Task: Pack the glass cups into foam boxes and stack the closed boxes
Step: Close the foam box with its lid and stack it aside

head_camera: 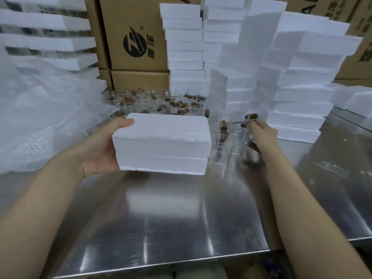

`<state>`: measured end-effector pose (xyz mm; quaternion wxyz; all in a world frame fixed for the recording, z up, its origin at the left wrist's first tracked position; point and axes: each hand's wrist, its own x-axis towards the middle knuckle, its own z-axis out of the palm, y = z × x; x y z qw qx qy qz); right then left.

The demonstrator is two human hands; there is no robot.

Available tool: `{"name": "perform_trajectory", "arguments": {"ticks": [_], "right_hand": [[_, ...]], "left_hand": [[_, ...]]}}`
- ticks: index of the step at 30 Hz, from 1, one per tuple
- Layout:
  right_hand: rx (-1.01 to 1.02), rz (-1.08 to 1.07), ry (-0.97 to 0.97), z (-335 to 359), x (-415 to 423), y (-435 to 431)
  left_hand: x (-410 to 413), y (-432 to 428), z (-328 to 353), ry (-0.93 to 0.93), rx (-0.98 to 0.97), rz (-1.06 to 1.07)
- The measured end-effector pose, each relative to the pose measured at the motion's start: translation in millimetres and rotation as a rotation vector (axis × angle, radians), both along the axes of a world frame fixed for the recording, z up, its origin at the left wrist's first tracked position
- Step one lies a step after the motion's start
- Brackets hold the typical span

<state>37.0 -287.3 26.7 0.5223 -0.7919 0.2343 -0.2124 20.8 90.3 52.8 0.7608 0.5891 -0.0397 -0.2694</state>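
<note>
The left hand [100, 152] clamps the left end of a closed foam box [163, 143]: the thumb lies along the top edge, and the palm and fingers wrap the end face and underside. The box extends rightward from this grip, long side toward the viewer, with the lid seam running level across its front. It sits low over the steel table [171, 218]; contact with the surface cannot be judged.

The right hand [263, 133], well apart from the box, reaches among loose cups, its fingers curled at the rim of a glass cup [240, 140] with a brown handle. Motion blur hides whether the fingers actually close on it.

Further glass cups [155, 100] stand crowded behind the box. Stacked foam boxes [300, 105] rise in columns behind and right of the right hand. A bubble-wrap sheet [40, 117] lies heaped at the left, and cardboard cartons [136, 43] stand at the back.
</note>
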Motion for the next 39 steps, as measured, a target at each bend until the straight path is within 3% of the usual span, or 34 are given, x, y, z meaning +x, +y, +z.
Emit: {"name": "perform_trajectory", "arguments": {"ticks": [4,10,13,17,19,24,28,39], "right_hand": [[-0.139,-0.024,0.06,-10.0,17.5,21.7],[-0.066,-0.159,0.112,-6.1,28.6,58.7],[-0.068,-0.009,0.115,-1.1,29.0,58.1],[0.219,0.262,0.163,29.3,-4.4,9.8],[0.278,0.285,0.209,39.6,-38.6,-25.3],[0.44,0.154,0.062,44.8,-93.1,-98.6],[0.516,0.208,-0.068,42.1,-103.1,-110.5],[0.609,-0.037,-0.154,17.4,-93.8,-127.1]], "left_hand": [[-0.4,-3.8,-3.9,-0.006,0.02,-0.026],[-2.3,-9.4,-6.1,-0.01,0.059,-0.098],[-6.4,-20.7,-7.1,-0.004,0.058,-0.144],[-20.0,-70.9,-6.4,-0.008,0.024,-0.281],[-26.0,-107.6,-2.9,-0.046,0.003,-0.306],[-27.9,-205.4,9.6,-0.035,0.02,-0.232],[-24.3,-262.5,11.1,0.052,-0.023,-0.136],[5.7,-318.6,-12.5,0.068,-0.001,0.133]]}}
